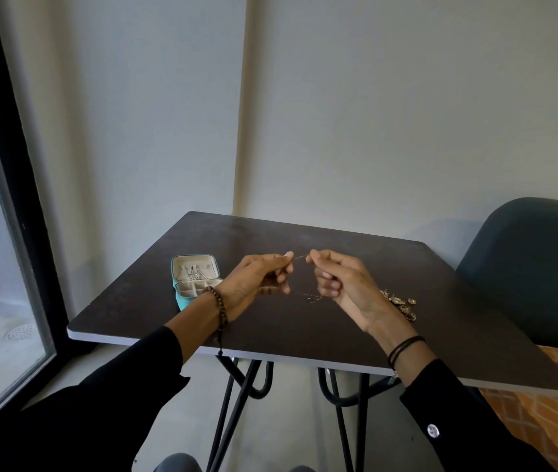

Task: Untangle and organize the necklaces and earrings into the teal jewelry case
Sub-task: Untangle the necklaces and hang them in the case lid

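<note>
Filling the middle of the view is a dark square table [304,338] on thin black metal legs, with a large black-framed window [5,267] off its left side and a dark rounded chair [526,267] at its far right corner.

Two arms in black sleeves reach over the table's near edge. The left hand [253,281], with a brown beaded bracelet [221,306] on its wrist, and the right hand [342,284], with thin black bands [403,347] on its wrist, are both raised above the table's centre, facing each other.

On the left part of the table, just behind the left wrist, the teal jewelry case [180,301] lies open with its lid tipped back. A few silvery pieces show in the pale lining of the lid; what sits in the small compartments of the base I cannot make out.

On the right part of the table, just beside the right wrist, lies a small heap of gold-toned jewelry [401,304]: rings and other small pieces, bunched close.

Each hand pinches a fine necklace [299,256] between thumb and forefinger, the other fingers curled in. The chain runs taut between the fingertips, and a slack loop with a small cluster droops low toward the tabletop. Whether it touches the surface I cannot tell.
</note>
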Motion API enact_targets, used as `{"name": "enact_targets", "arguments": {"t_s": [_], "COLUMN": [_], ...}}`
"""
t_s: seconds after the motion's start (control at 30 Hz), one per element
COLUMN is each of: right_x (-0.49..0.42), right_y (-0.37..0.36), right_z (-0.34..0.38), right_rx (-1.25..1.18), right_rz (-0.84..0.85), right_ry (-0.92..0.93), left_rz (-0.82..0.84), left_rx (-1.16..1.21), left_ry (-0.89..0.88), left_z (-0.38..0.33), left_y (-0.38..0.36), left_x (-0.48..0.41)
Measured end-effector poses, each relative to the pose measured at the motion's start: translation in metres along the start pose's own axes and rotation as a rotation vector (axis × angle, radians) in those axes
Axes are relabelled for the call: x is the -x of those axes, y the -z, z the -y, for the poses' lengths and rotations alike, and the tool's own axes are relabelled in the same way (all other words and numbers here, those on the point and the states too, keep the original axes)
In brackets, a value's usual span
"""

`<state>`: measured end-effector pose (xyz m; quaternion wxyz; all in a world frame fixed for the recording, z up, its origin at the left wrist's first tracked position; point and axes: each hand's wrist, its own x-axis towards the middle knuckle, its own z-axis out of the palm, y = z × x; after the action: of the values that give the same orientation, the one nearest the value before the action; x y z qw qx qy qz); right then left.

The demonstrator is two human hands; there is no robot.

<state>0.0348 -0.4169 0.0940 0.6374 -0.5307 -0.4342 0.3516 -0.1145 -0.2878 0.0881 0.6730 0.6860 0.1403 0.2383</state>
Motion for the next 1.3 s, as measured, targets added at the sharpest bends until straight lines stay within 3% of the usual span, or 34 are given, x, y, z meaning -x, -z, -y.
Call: {"name": "enact_targets", "arguments": {"t_s": [0.17, 0.4, 0.6, 0.8, 0.93, 1.07, 1.3], "right_x": [-0.007, -0.027, -0.052, -0.089, -0.114, -0.136, -0.168], "right_y": [-0.012, -0.033, -0.058, -0.087, -0.104, -0.118, -0.130], "right_z": [0.003, 0.000, -0.003, -0.007, -0.008, -0.011, -0.028], "right_rx": [0.159, -0.010, 0.063, 0.128, 0.131, 0.116, 0.144], "right_rz": [0.012, 0.024, 0.010, 0.017, 0.040, 0.038, 0.040], "right_ry": [0.009, 0.021, 0.052, 0.035, 0.028, 0.016, -0.002], "left_rz": [-0.042, -0.095, -0.168, -0.355, -0.619, -0.862, -0.846], "left_rx": [-0.007, 0.002, -0.010, -0.049, -0.065, -0.274, -0.383], "left_ry": [-0.011, -0.023, -0.046, -0.052, -0.022, 0.114, 0.282], "left_z": [0.002, 0.000, -0.001, 0.007, 0.026, 0.059, 0.087], "left_y": [0.005, 0.023, 0.052, 0.097, 0.136, 0.166, 0.175], "left_x": [0.000, 0.004, 0.005, 0.002, 0.000, -0.002, -0.012]}}
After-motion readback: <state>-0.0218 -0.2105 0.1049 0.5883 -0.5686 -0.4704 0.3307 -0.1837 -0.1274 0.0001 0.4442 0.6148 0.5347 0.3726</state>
